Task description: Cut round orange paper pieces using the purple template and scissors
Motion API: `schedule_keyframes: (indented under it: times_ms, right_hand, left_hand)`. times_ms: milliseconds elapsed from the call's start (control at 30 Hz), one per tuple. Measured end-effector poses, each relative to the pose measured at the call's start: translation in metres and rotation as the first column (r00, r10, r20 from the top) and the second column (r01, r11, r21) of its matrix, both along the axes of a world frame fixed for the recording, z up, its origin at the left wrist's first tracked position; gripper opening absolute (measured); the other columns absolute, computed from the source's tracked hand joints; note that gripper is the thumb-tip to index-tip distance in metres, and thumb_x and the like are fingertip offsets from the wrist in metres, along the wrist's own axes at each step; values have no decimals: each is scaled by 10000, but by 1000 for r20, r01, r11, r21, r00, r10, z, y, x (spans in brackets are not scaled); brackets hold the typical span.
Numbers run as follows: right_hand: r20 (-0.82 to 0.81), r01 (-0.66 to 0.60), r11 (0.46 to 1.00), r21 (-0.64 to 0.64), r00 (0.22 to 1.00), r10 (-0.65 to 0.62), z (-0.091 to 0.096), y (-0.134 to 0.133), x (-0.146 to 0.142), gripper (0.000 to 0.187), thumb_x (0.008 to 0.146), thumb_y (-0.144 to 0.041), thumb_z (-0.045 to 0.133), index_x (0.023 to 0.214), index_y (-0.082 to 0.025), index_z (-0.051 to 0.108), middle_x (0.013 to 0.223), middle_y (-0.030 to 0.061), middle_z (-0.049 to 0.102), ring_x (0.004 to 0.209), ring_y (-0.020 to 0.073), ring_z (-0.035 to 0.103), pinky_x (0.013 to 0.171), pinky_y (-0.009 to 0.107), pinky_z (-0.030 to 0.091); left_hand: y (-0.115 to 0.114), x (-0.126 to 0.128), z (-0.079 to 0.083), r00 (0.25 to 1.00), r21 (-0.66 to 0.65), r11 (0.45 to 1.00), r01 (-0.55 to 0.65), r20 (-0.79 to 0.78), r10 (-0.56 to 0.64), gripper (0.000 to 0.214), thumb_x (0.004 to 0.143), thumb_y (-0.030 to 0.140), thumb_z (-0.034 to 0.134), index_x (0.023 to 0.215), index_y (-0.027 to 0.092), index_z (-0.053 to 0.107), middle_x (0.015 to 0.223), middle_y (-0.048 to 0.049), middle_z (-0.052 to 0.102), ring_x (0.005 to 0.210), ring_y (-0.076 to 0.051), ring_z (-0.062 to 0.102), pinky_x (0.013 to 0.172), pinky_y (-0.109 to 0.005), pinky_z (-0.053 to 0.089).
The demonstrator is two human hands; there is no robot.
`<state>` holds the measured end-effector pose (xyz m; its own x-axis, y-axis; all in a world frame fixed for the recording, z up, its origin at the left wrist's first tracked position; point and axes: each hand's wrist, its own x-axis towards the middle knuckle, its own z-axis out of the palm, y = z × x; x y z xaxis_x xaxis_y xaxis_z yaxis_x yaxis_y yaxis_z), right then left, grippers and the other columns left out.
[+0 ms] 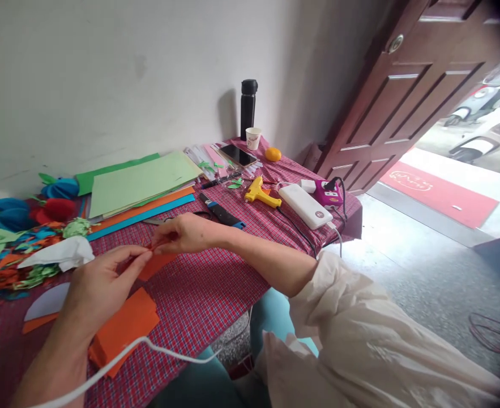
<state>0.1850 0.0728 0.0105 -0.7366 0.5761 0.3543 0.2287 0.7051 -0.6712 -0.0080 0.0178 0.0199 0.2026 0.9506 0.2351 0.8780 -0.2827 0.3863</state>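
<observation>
My left hand [101, 280] and my right hand [186, 233] meet over the left part of the table. Thumb and fingers of both are pinched together on a small piece of orange paper, mostly hidden by the fingertips. Just below them shows a larger sheet of orange paper [158, 266]; I cannot tell whether it is joined to the held piece. Beside my left wrist lies a stack of orange paper [126, 326]. Scissors [154, 221], partly covered, lie behind my right hand, close to a dark utility-knife-like tool [222, 211].
Green paper sheets [141, 181], a crumpled white tissue [65, 254], paper scraps [3, 269] and blue paper flowers [7, 212] lie left. A yellow glue gun [262, 192], white power bank [304, 205], purple power socket [328, 194], paper cup [253, 137] and black bottle [248, 110] stand right. A white cable [148, 343] crosses in front.
</observation>
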Motion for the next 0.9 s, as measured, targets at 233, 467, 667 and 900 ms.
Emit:
schedule_keyframes:
  times_ms: [233,467,667,900]
  right_hand:
    - [40,16,1000,-19,999,-15,-2,-6,-4,182,820,-244,552,892,-104,644,839,41,637,727,101,549,672,202,413]
    - [-40,-11,999,-41,999,9,-1,-5,-1,134,805,-218,559,798,-106,633,815,37,622,722,102,542,683,223,429]
    - [-187,63,968,-241,976,-110,5,4,13,146,778,-243,578,739,-105,606,727,11,598,612,76,515,564,194,414]
    - [-188,50,995,-82,980,-65,7,0,11,113,776,-209,579,732,-114,621,798,39,633,695,103,560,640,223,444]
  left_hand:
    - [-3,-4,-1,991,21,994,107,76,-109,232,783,403,485,786,239,649,819,12,685,735,-160,606,670,-232,442]
    - [-3,-4,0,978,-106,990,93,194,-71,283,754,452,511,763,219,671,748,9,686,685,-154,601,612,-230,431]
    - [2,-30,7,924,-121,992,-45,373,88,251,696,434,605,747,204,691,716,2,687,681,-158,606,631,-248,464]
    - [-3,-16,9,896,88,995,51,437,-85,216,746,381,576,853,209,647,1069,-32,647,1006,-192,575,911,-334,422]
